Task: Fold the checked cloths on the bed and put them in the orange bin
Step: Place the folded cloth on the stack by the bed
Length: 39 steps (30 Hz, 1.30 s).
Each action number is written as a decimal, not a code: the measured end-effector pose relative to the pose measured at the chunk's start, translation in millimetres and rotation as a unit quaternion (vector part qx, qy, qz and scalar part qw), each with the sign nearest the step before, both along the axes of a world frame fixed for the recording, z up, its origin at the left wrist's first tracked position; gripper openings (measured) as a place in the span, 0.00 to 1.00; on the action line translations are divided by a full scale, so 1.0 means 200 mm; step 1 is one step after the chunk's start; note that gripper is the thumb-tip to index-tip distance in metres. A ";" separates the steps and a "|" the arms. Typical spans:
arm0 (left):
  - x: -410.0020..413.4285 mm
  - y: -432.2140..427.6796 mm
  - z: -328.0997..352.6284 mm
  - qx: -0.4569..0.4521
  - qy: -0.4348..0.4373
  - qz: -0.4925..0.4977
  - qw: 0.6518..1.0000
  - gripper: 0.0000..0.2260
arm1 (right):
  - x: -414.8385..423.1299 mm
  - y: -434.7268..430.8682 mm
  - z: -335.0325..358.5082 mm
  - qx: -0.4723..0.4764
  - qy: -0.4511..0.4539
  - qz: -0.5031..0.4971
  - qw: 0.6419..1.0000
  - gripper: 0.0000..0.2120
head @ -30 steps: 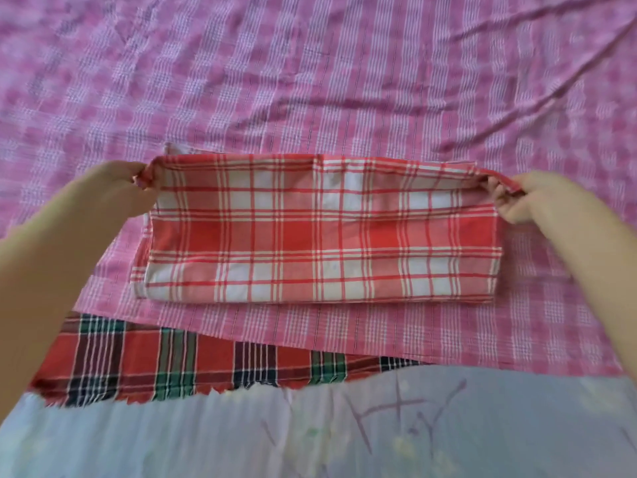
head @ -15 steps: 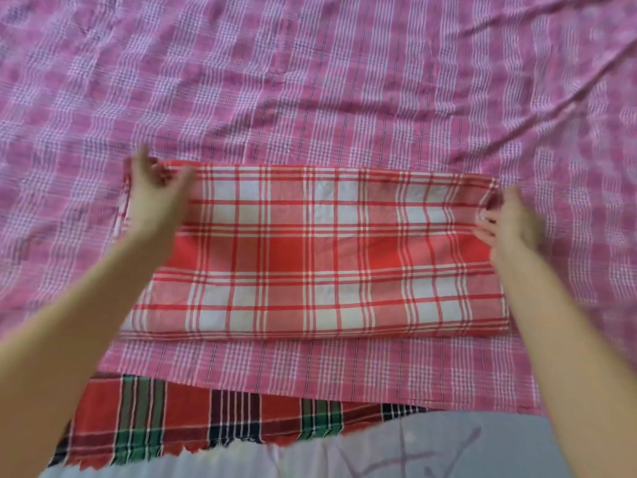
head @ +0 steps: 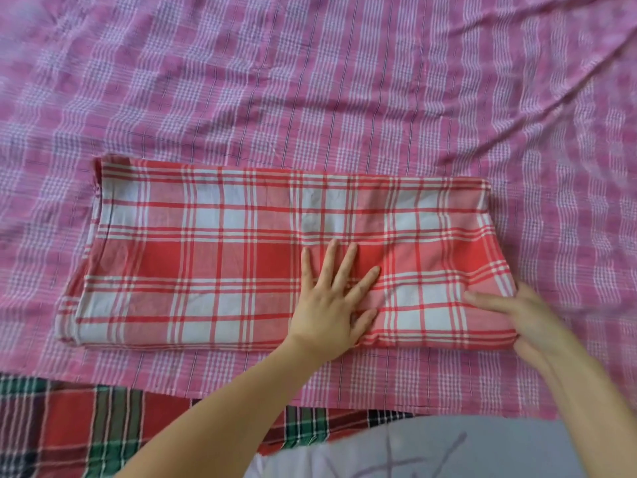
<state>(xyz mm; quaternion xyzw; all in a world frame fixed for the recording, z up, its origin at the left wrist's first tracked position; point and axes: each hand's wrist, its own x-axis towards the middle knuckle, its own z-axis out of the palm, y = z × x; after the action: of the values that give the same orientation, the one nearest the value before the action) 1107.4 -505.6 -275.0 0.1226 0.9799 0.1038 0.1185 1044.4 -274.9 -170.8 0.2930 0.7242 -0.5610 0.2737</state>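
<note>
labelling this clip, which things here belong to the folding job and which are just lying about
Job: folded red and white cloth, left hand flat on it, right hand at its end; pink checked cloth beneath; red and green checked cloth.
Lying about: pale sheet, bottom edge. No orange bin in view.

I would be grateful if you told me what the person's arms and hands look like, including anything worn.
Both forearms are bare to the frame's edge, with no sleeves showing. The left hand wears no glove, ring, watch or bracelet. The right hand is blurred, but nothing worn shows on it either.
</note>
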 end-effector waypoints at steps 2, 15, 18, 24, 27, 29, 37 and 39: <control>-0.02 -0.04 0.05 0.064 0.007 0.016 0.998 0.25 | -0.02 -0.10 0.16 -0.024 0.032 0.047 0.998 0.34; -0.33 -0.68 0.30 0.646 -0.182 0.512 0.536 0.12 | 0.36 -1.25 -0.07 0.364 0.144 0.527 0.755 0.42; -0.35 -0.71 0.26 0.605 -0.170 0.510 0.587 0.17 | 0.41 -1.27 -0.17 0.319 0.158 0.514 0.781 0.40; -0.47 -0.65 0.29 0.462 -0.002 0.446 0.767 0.21 | 0.40 -0.99 -0.07 0.174 0.291 0.343 0.876 0.17; -0.55 -0.63 0.29 0.407 0.018 0.443 0.798 0.19 | 0.37 -0.87 -0.14 0.284 0.319 0.249 0.869 0.13; -0.52 -0.64 0.26 0.380 -0.002 0.466 0.799 0.19 | 0.34 -0.82 -0.18 0.366 0.316 0.206 0.851 0.14; 0.12 -0.52 0.21 0.093 0.110 0.239 0.960 0.23 | 0.18 -0.74 -0.21 -0.016 0.039 -0.022 0.999 0.21; 0.26 -0.55 0.17 0.117 0.089 0.196 0.970 0.20 | 0.17 -0.78 -0.12 -0.070 0.030 -0.012 0.997 0.20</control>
<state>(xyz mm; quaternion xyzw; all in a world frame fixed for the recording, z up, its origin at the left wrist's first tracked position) 1159.9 -615.4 -240.8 -0.0502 0.9724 0.2280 -0.0066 1078.3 -431.5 -194.7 0.2648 0.6873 -0.6222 0.2654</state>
